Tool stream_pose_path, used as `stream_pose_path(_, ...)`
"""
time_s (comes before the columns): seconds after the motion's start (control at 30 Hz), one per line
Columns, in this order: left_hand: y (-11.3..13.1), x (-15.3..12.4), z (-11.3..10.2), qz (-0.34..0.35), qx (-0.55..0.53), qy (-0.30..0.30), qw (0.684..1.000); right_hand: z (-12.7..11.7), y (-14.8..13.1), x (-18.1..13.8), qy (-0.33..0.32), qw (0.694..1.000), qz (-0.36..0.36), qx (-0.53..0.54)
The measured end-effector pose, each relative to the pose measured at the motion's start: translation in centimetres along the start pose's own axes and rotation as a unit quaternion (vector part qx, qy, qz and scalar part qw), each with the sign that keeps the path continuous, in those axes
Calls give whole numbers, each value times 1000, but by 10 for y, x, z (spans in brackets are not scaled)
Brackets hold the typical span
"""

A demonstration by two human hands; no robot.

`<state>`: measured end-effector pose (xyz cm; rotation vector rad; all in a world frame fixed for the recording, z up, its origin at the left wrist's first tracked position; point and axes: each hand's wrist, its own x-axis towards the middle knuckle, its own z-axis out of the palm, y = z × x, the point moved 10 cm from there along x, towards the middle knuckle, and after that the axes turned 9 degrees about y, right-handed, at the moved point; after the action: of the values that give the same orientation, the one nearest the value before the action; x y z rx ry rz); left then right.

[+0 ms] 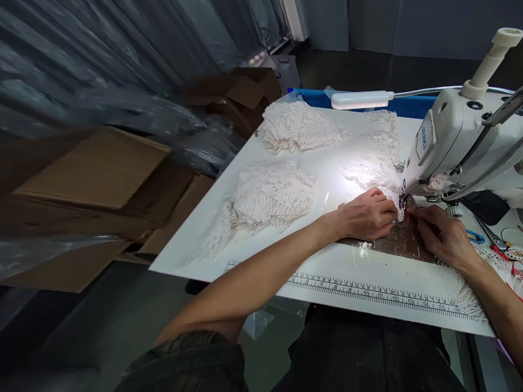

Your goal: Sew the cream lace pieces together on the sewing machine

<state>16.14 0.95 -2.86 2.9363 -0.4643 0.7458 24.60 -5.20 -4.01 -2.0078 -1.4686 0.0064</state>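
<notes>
A white sewing machine (457, 141) stands at the right of a white table (286, 256). My left hand (365, 215) lies beside the needle with its fingers pinched together on a piece of white lace (378, 173) that runs under the presser foot. My right hand (439, 234) rests on the other side of the needle, its fingers curled and pressing on the same lace. Both hands sit on the metal plate (402, 242) below the machine head.
Two piles of white lace (272, 196) (296, 126) lie on the table's left half. A ruler strip (379, 294) runs along the front edge. Scissors and small tools (486, 237) lie right of the machine. A lamp (362, 99) hangs above. Cardboard boxes (98, 179) stand left.
</notes>
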Motion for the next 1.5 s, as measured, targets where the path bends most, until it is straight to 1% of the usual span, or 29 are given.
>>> stream_pose_path(0.07, 0, 0, 1, -5, -3, -4, 1000, 2, -3, -1, -13, 1000, -18, -17)
stream_pose_path(0.17, -1, 0, -1, -8, -11, 6, 1000, 5, -7, -2, -19, 997, -52, -44)
stream_pose_path(0.37, 0, -2, -8, 5, -10, 53, 999, 7, -15, -4, -16, 990, -111, -86)
stream_pose_path(0.43, 1, -2, -9, 9, -7, 61, 998, 8, -17, -5, -16, 986, -129, -104)
stream_pose_path(0.5, 1, -2, -8, 8, -7, 58, 998, 8, -17, -6, -17, 984, -134, -118)
stream_pose_path(0.6, 1, -1, -7, 5, -8, 49, 999, 8, -17, -6, -11, 985, -131, -111)
stream_pose_path(0.8, 0, 0, -4, -9, -15, 24, 1000, 4, -30, -7, 18, 979, -168, -110)
stream_pose_path(1.0, -3, -1, -6, -14, -25, 25, 999, 7, -31, -7, -5, 977, -167, -133)
stream_pose_path(1.27, -2, -2, -9, -18, -37, 18, 999, 12, -24, -7, -22, 981, -132, -141)
stream_pose_path(1.5, -8, -3, -6, -29, -23, 4, 999, 17, -21, -4, -40, 979, -104, -169)
